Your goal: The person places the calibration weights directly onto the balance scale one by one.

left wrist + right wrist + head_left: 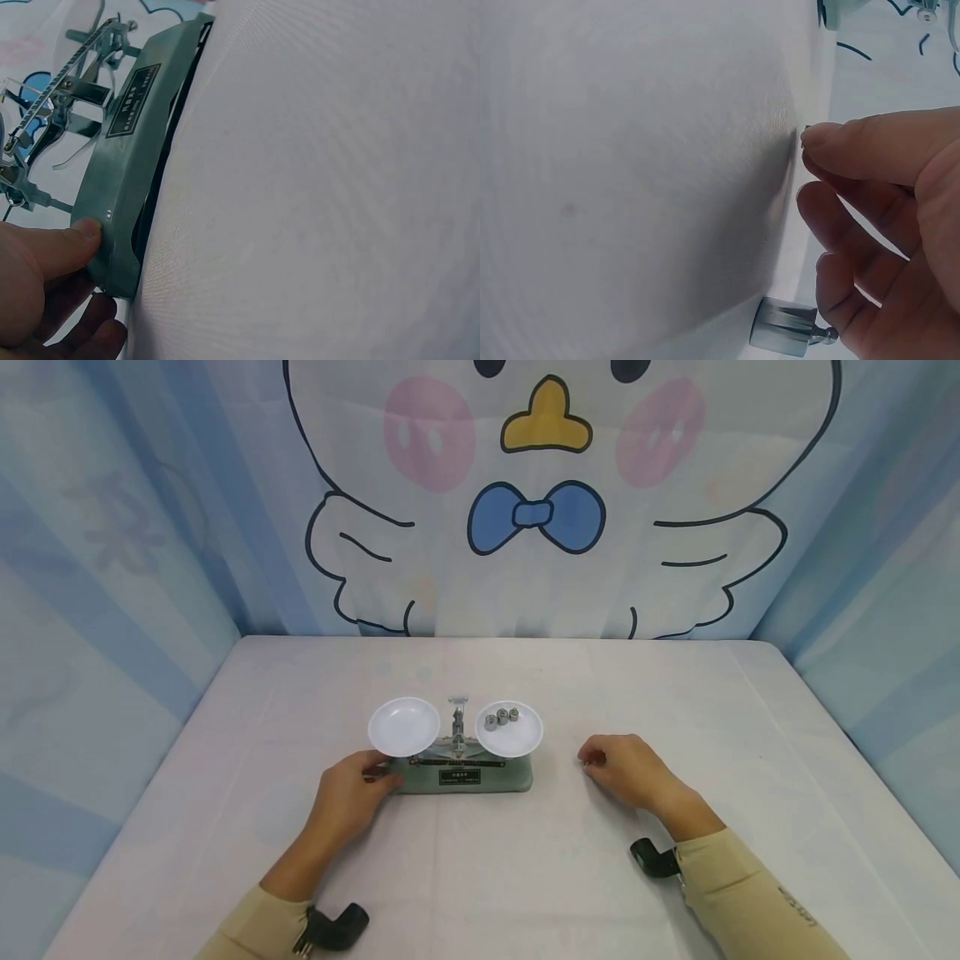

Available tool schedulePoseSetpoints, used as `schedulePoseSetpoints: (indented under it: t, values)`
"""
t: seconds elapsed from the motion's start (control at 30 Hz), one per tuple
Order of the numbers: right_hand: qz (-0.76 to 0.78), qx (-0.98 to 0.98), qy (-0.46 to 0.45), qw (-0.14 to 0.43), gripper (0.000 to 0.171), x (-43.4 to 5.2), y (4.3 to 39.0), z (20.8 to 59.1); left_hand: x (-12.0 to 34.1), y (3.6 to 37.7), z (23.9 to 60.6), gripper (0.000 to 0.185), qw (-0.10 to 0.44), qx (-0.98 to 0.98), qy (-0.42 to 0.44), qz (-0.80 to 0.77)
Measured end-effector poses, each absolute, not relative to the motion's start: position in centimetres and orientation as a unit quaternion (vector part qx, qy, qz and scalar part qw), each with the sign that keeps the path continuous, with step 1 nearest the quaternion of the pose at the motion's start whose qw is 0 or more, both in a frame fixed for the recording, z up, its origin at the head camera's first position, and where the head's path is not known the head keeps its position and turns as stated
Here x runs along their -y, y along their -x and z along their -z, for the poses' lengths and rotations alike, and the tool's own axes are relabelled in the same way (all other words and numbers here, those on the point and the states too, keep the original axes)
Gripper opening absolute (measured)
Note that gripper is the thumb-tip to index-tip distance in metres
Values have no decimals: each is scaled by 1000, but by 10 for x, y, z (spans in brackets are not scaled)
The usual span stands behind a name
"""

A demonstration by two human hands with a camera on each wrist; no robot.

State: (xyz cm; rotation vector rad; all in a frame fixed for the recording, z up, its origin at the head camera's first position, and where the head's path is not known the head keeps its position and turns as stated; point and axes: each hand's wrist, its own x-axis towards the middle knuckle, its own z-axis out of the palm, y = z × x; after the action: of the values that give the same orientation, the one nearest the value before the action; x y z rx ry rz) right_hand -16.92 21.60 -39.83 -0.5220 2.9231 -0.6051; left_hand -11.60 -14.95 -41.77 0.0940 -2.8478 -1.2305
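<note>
A green balance scale (465, 777) stands on the table with two white pans. Its left pan (403, 727) is bare, and several small metal weights (502, 717) sit in the right pan (513, 743). My left hand (351, 793) grips the left end of the scale's base (112, 187), thumb on the green casing and fingers around the end. To the right of the scale, my right hand (630, 768) is low over the table, thumb and forefinger pinching a tiny dark piece (807, 132), mostly hidden. Beside its curled fingers stands a knobbed metal weight (782, 327), out of sight in the head view.
A pale cloth covers the table (480, 877). Behind it hangs a printed curtain (536, 585), with blue curtains along both sides. Black wrist cameras (337, 927) jut from both sleeves.
</note>
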Motion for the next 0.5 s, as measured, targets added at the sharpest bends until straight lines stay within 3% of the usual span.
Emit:
schedulePoseSetpoints:
  t: [0.5]
  values:
    - [262,-950,168,31,15,-214,166,388,150,115,416,39,18,916,-28,401]
